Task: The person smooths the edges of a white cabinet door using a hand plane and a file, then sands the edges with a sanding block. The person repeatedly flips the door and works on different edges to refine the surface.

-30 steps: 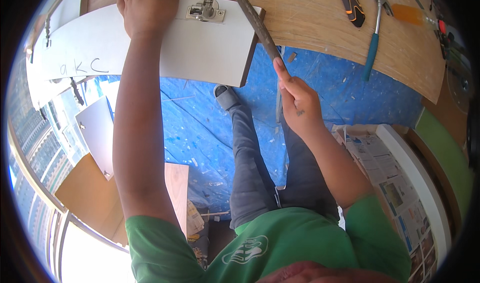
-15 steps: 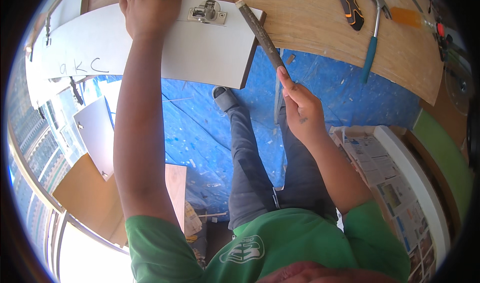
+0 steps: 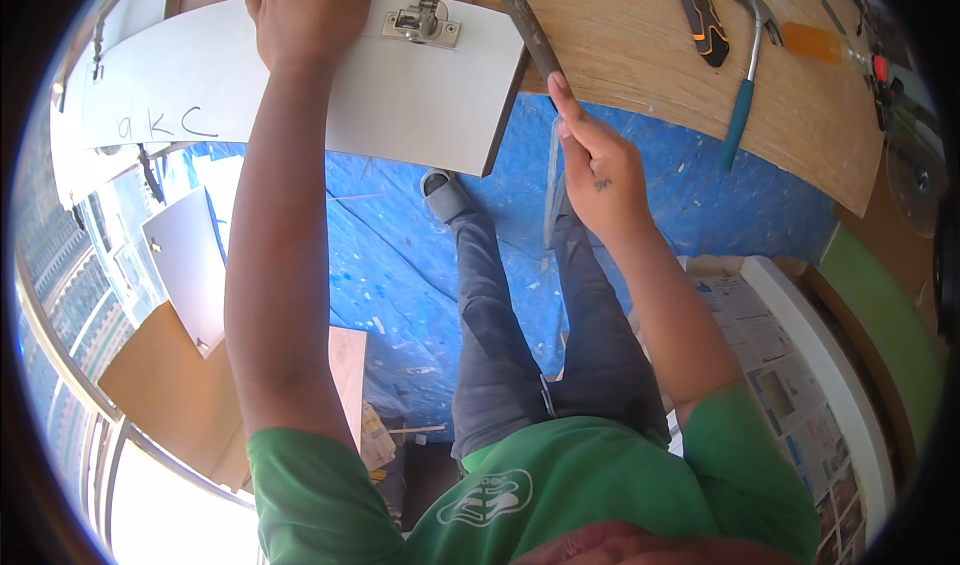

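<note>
My left hand (image 3: 308, 20) is closed over the far part of a long white panel (image 3: 420, 100) on the plywood bench (image 3: 640, 55). A metal hinge (image 3: 420, 27) is mounted near the panel's right end, and handwritten marks show on its left part. My right hand (image 3: 603, 170) grips a rough, dark brown wooden stick (image 3: 528, 20) by its near end, just right of the panel; the stick's far end runs up to the top edge of the picture.
A black-and-orange tool (image 3: 700, 20), a hammer (image 3: 748, 95) and an orange translucent object (image 3: 815, 43) lie at right. Blue sheeting (image 3: 390, 265) covers the floor, with loose boards (image 3: 180, 275) at lower left. A newspaper-lined white frame (image 3: 830, 355) stands at lower right.
My right hand and the stick dipped slightly, then rose toward the top of the picture. My left hand stays on the panel, shifted a little rightward in view.
</note>
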A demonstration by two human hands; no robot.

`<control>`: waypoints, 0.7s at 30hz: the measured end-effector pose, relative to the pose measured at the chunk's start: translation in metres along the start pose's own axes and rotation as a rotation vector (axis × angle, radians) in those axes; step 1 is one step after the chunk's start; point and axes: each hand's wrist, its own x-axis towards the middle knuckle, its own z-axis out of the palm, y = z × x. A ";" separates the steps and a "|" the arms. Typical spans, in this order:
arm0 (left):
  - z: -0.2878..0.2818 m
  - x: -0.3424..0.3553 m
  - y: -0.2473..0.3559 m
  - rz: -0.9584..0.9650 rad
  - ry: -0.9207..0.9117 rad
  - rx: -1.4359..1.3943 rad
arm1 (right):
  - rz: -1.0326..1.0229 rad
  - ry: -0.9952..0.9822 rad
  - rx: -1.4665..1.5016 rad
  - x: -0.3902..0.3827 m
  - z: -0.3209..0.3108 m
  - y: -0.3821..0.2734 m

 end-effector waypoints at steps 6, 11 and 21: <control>-0.001 0.001 0.000 -0.028 -0.010 -0.017 | 0.009 -0.032 -0.023 -0.022 -0.003 -0.004; 0.001 0.001 -0.008 0.012 -0.005 0.001 | -0.015 -0.045 0.005 -0.016 -0.001 0.002; 0.002 0.002 -0.004 0.010 -0.003 0.004 | -0.020 -0.093 0.060 -0.066 0.000 -0.003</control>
